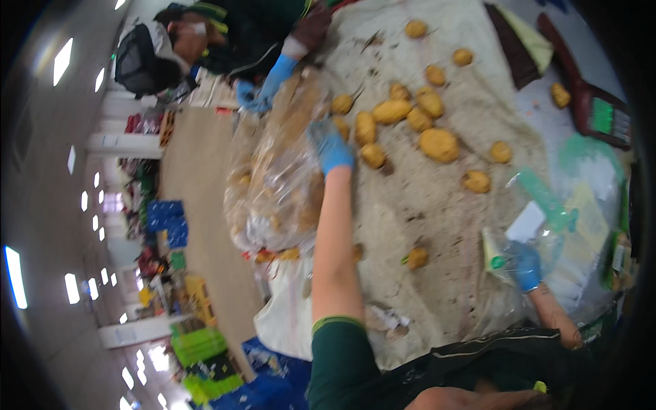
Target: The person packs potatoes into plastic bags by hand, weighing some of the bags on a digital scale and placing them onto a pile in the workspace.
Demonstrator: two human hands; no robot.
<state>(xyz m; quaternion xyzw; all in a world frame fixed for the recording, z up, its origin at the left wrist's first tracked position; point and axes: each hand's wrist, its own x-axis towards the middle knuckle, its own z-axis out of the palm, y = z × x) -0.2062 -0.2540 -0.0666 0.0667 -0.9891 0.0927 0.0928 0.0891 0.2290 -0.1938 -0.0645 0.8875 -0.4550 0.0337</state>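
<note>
My left hand (332, 147), in a blue glove, reaches across to a large clear plastic bag (273, 184) of potatoes. Its fingers are bent against the near side of the bag and appear to grip the plastic. Just beside it, several loose potatoes (391, 111) lie on a dirty pale sack cloth (437, 225). At the right, my right hand (525, 265), also gloved in blue, is closed on a crumpled clear plastic bag (497, 256) with green parts. A white card (525, 222) lies against its fingertips.
Across from me a co-worker's blue-gloved hand (254, 97) is at the potato bag, and their dark-gloved hand (311, 29) is beyond it. A dark red scale (584, 102) with a green display stands at the right, near more plastic packaging (588, 225). Blue crates (166, 222) stand farther off.
</note>
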